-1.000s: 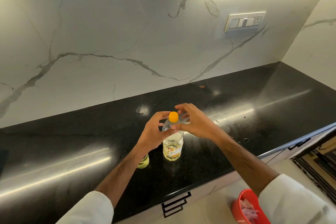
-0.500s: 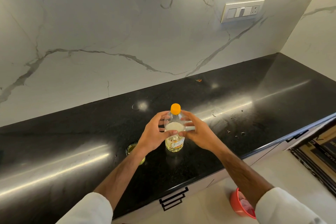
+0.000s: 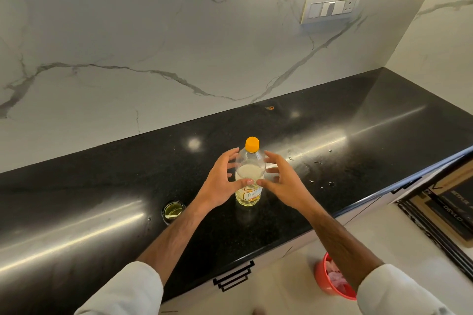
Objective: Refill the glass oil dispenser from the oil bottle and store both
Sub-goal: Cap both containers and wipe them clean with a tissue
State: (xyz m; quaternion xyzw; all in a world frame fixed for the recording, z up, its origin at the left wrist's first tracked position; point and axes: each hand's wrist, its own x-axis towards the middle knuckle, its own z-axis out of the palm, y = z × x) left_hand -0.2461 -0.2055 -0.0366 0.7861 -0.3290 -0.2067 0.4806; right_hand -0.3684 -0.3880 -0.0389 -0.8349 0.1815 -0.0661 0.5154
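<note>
Hands either side of the oil bottle [image 3: 249,181] mid-tabletop [image 3: 102,186]: left hand [image 3: 221,184] and right hand [image 3: 282,183] spread loose, thumbs touching it, no real grip. Dispenser [image 3: 173,210] half hidden behind left forearm; label unreadable.

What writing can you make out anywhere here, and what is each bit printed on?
"DEVLO", cut off at the edge: on the dark flat box on the floor at the right; the smaller print above it is too blurred to read.
Label on the oil bottle: printed, but too small and blurred to read.
Switch plate on the wall: no readable markings.
</note>
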